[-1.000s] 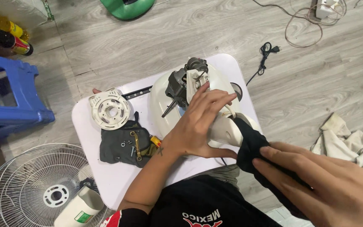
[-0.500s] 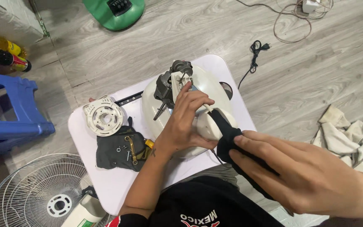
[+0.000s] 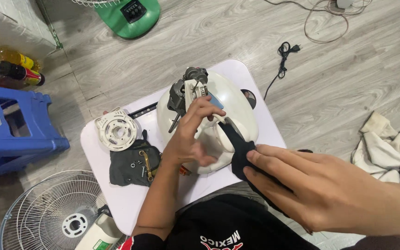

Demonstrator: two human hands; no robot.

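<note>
- The fan body, a white shell with its motor bared at the far end, lies on its side in the middle of the small white table, close to the person so both hands reach it.
- The left hand lies over the near side of the shell, fingers curled and pressing on it, seemingly to keep the rounded body from rolling; it pinches nothing that I can see.
- The right hand holds a black cloth, fingers pressed together on top of it, with the cloth's front edge laid against the shell beside the left hand.
- A white round plate lies left of the body, touching a dark rag that holds loose screws and a small metal part, likely so they do not roll off.
- On the floor, well clear of the work: a wire grille, a blue stool, bottles, a green base, a plug and a pale cloth.
</note>
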